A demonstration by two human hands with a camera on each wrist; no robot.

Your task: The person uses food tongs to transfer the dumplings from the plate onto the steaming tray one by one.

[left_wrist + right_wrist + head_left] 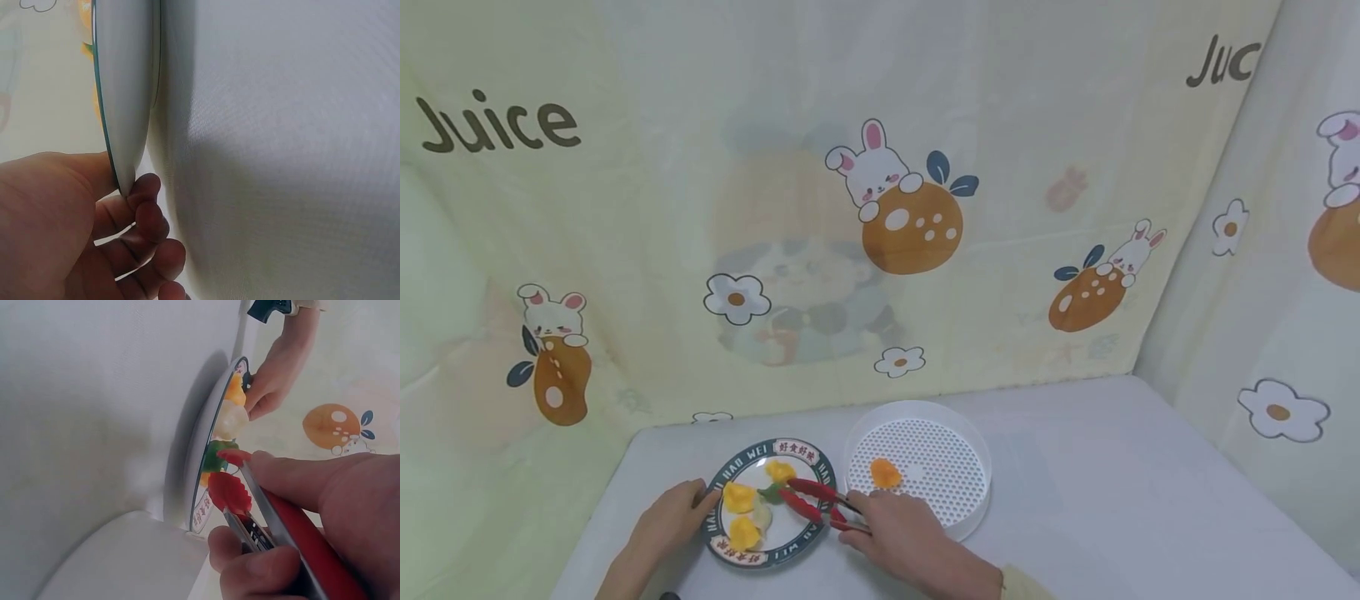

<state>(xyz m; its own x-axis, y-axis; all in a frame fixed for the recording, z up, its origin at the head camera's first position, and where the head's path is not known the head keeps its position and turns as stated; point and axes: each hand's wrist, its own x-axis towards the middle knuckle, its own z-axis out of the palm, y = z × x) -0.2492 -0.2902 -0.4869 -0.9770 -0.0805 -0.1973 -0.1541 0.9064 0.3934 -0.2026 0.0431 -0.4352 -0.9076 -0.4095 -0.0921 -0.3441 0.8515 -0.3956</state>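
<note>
In the head view my left hand (666,525) pinches the left rim of a round plate (820,461) with a dark green patterned border. The left wrist view shows the thumb above the rim and fingers beneath. My right hand (898,529) holds tongs (808,489) with red tips over the plate's right side. The tips stand apart beside a green dumpling-shaped piece (214,456); whether they touch it I cannot tell. Several yellow dumpling-shaped pieces (740,497) and a whitish one (231,420) lie on the plate.
A white round steamer basket (955,467) with a perforated bottom stands right of the plate, with an orange piece (885,473) inside. The table (1097,492) is covered in white cloth. A printed curtain (1000,250) hangs behind. A dark object (670,596) shows at the bottom edge.
</note>
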